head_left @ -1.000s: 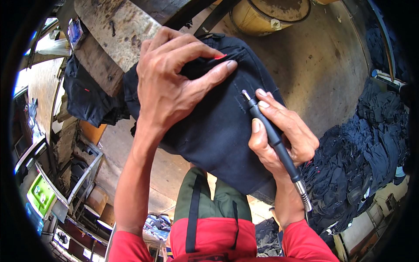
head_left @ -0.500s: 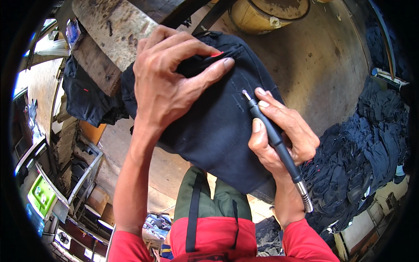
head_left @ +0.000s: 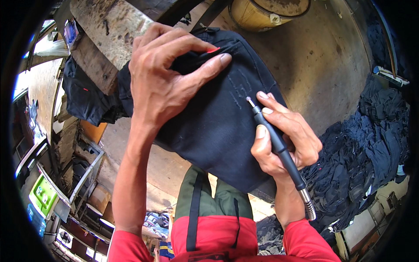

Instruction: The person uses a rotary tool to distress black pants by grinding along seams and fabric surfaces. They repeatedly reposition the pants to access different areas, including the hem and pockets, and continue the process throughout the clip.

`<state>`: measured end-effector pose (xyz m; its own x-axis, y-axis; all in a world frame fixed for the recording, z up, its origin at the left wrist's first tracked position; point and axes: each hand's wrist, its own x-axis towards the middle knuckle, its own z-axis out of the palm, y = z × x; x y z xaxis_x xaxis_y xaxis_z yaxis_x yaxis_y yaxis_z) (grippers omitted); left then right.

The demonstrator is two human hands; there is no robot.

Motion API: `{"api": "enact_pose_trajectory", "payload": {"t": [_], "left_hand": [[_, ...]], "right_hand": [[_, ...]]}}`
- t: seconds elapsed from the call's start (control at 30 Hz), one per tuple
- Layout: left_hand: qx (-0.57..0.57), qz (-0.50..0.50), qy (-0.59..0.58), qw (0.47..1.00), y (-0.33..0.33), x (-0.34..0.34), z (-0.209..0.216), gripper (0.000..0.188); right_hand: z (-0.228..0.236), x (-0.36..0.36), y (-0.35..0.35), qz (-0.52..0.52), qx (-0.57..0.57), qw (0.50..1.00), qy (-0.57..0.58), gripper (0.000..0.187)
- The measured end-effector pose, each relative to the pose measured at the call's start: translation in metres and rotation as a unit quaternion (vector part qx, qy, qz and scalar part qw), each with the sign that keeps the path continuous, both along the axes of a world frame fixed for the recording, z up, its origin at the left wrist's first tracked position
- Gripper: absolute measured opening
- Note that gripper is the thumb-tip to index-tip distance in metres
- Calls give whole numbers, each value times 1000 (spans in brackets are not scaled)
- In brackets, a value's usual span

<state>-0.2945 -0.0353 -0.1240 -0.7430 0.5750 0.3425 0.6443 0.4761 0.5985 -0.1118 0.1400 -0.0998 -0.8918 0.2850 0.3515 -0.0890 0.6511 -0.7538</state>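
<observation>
While it lies spread before you, above your thighs, the dark garment (head_left: 209,135) looks soft, pliable and fairly light, its weave probably sturdy and not slippery. It should bunch easily, so the upper folds near the red tab (head_left: 213,50) seem the best place to hold it, leaving the scuffed lines smooth. Your left hand (head_left: 159,83) rests there, thumb and forefinger slightly apart across a fold; you cannot tell from this view whether the other fingers pinch cloth. Your right hand (head_left: 297,142) has thumb and fingers closed around the black handpiece (head_left: 281,148), a slim, rigid tool whose metal tip sits just beside the scuffs; contact cannot be told. Hold its dark barrel, clear of the tip.

Under the garment's lower right corner, a dark support (head_left: 267,190) shows. Beyond your left hand you have a stained board (head_left: 111,30) and another dark garment (head_left: 89,96) hanging; past the worn brown floor (head_left: 323,70) stand a yellow drum (head_left: 251,19) and, to your right, heaped dark cloth (head_left: 349,161).
</observation>
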Motion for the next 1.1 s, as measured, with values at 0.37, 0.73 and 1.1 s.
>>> {"api": "enact_pose_trajectory", "payload": {"t": [0.37,0.73,1.1], "left_hand": [[-18,-10,5,1000,-1,0,2,22],[-15,-13,13,1000,-2,0,2,23],[-11,-5,7,1000,-2,1,-1,25]], "right_hand": [[-3,7,3,6,-13,1000,4,25],[-2,8,-1,32,-23,999,-6,27],[-7,10,0,-18,-28,999,18,24]]}}
